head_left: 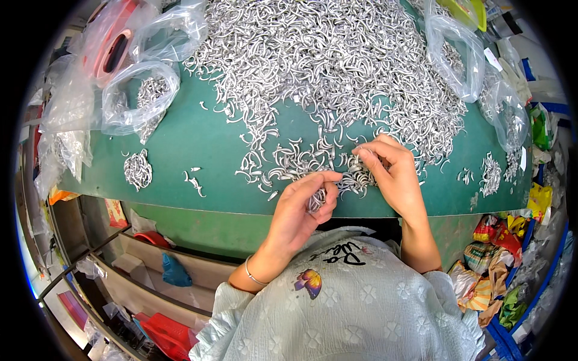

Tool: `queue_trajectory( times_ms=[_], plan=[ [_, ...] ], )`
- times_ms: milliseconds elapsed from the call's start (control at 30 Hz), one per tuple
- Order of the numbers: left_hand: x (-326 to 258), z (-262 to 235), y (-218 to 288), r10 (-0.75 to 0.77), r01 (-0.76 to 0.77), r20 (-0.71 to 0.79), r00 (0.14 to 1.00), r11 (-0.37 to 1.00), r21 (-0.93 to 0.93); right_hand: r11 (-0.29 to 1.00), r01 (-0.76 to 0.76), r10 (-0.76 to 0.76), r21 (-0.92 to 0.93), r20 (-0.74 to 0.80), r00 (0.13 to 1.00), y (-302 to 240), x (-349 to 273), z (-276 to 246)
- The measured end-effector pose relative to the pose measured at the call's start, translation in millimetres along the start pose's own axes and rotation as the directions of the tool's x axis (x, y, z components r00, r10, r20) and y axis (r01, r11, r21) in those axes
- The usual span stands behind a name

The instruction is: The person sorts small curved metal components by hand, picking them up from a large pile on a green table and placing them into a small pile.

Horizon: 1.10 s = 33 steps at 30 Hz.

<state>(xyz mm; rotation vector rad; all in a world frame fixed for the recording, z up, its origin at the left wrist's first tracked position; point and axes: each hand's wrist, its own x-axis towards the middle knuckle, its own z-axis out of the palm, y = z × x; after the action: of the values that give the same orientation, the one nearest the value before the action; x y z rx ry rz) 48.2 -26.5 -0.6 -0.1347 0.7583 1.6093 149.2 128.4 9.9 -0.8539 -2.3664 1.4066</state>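
Silvery curved metal hooks (325, 54) are heaped across the far half of a green table (198, 138), thinning to scattered pieces toward the near edge; a small bunch of them (317, 198) is clamped in the left hand (301, 210), thumb and fingers curled shut around it at the table's near edge, seemingly so that gathered pieces are kept aligned; the right hand (391, 174) is laid just beside it, fingertips pinched together on hooks in the near cluster (355, 177), as if single pieces were being drawn out. A separate little pile (138, 169) is set apart to the left; clear plastic bags (138, 96) holding more hooks are ranged at far left and far right (457, 60).
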Motion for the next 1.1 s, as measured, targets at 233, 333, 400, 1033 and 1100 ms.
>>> queue_trajectory(
  times_ms=[233, 333, 400, 1033, 1100],
  plan=[
    [8.7, 21.2, -4.7, 0.033, -0.035, -0.138, 0.990, 0.999, -0.008, 0.966, 0.025, -0.048, 0.256, 0.083, 0.995, -12.2, -14.8, 12.1],
    [10.2, 22.8, -7.3, -0.003, -0.007, -0.176, 0.984, 0.998, -0.056, 0.987, 0.158, -0.159, 0.015, 0.150, 0.976, -28.2, -14.4, 6.3],
    [10.8, 14.0, -9.5, -0.038, 0.029, -0.072, 0.997, 0.993, -0.111, 0.996, 0.085, -0.081, -0.033, 0.098, 0.992, -26.1, -11.4, -1.9],
    [1.9, 1.2, -6.2, -0.090, 0.093, 0.040, 0.995, 0.992, -0.086, 0.856, 0.295, -0.346, -0.425, -0.047, 0.937, 12.9, 24.7, 25.9],
    [0.5, 0.6, -4.6, -0.088, 0.090, 0.026, 0.996, 0.990, -0.107, 0.878, 0.308, -0.365, -0.365, -0.098, 0.926, 13.4, 25.4, 22.7]
  ],
)
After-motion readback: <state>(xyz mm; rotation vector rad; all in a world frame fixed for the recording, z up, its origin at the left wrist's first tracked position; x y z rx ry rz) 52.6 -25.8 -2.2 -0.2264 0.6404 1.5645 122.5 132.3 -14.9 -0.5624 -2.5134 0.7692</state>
